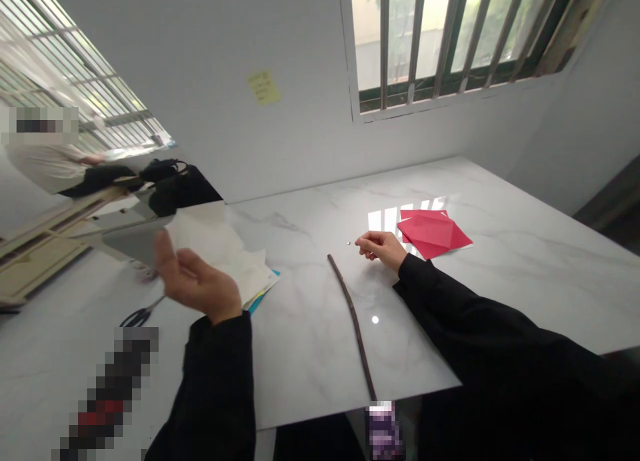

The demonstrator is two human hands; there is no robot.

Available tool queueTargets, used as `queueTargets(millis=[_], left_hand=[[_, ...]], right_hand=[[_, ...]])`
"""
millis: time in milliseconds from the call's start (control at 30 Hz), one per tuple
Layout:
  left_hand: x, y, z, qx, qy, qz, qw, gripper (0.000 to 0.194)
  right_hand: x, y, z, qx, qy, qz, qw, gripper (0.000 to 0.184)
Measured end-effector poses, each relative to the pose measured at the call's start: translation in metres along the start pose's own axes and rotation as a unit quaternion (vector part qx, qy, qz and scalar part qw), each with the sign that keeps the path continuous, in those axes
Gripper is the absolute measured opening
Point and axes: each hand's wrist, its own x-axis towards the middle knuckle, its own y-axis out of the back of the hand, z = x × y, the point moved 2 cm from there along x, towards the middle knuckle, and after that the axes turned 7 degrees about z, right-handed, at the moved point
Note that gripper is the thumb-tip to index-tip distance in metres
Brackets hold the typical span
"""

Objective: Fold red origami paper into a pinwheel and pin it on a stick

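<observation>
Head view: the dark stick (353, 313) lies on the surface (305, 354), its long axis running from about eleven o'clock to five, and its far end sits between eight and nine o'clock from the right hand (380, 246), the nearer one, whose fingers are pinched closed with nothing visible between them. Just beside those fingertips, at nine o'clock, is a tiny bright speck (349, 243), too small to identify. The left hand (205, 288) blurs in front of the white paper (215, 238), so whether its half-curled fingers grip anything I cannot tell, and a pixelated patch (383, 431) hides whatever lies at the stick's near end.
</observation>
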Motion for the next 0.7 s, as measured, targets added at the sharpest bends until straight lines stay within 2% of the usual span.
queueTargets(millis=[33, 67, 100, 133, 167, 233, 267, 300, 367, 500, 600, 700], left_hand=[[0.007, 0.012, 0.005, 0.059, -0.143, 0.012, 0.988, 0.041], [0.011, 0.021, 0.005, 0.108, -0.234, -0.019, 0.966, 0.041], [0.012, 0.027, -0.003, 0.158, -0.277, -0.095, 0.943, 0.041], [0.011, 0.032, -0.015, 0.203, -0.295, -0.162, 0.920, 0.042], [0.008, 0.035, -0.031, 0.260, -0.287, -0.256, 0.886, 0.046], [-0.001, 0.041, -0.067, 0.354, -0.239, -0.420, 0.801, 0.052], [-0.005, 0.044, -0.084, 0.388, -0.208, -0.482, 0.758, 0.054], [-0.008, 0.048, -0.097, 0.409, -0.188, -0.509, 0.734, 0.057], [-0.012, 0.052, -0.111, 0.425, -0.191, -0.520, 0.715, 0.063], [-0.014, 0.051, -0.107, 0.440, -0.233, -0.481, 0.721, 0.073], [-0.015, 0.049, -0.102, 0.479, -0.220, -0.437, 0.729, 0.072], [-0.016, 0.049, -0.106, 0.491, -0.188, -0.438, 0.729, 0.071]], right_hand=[[0.000, 0.000, 0.000, -0.002, 0.002, 0.000, 1.000, 0.044], [0.001, 0.000, 0.000, -0.003, 0.003, 0.000, 1.000, 0.044], [0.001, 0.000, 0.000, -0.005, 0.003, -0.003, 1.000, 0.044], [0.001, -0.001, 0.000, -0.008, 0.004, -0.006, 1.000, 0.044], [0.000, -0.002, 0.001, -0.010, 0.006, -0.012, 1.000, 0.043], [0.000, -0.003, 0.001, -0.018, 0.013, -0.027, 0.999, 0.042], [-0.001, -0.003, 0.002, -0.022, 0.018, -0.032, 0.999, 0.041], [-0.001, -0.003, 0.002, -0.026, 0.022, -0.036, 0.999, 0.040], [0.000, -0.002, 0.002, -0.036, 0.027, -0.038, 0.998, 0.039], [0.001, 0.001, 0.004, -0.062, 0.030, -0.038, 0.997, 0.038], [0.001, 0.002, 0.005, -0.090, 0.045, -0.043, 0.994, 0.034], [0.001, 0.006, 0.003, -0.176, 0.111, -0.025, 0.978, 0.024]])
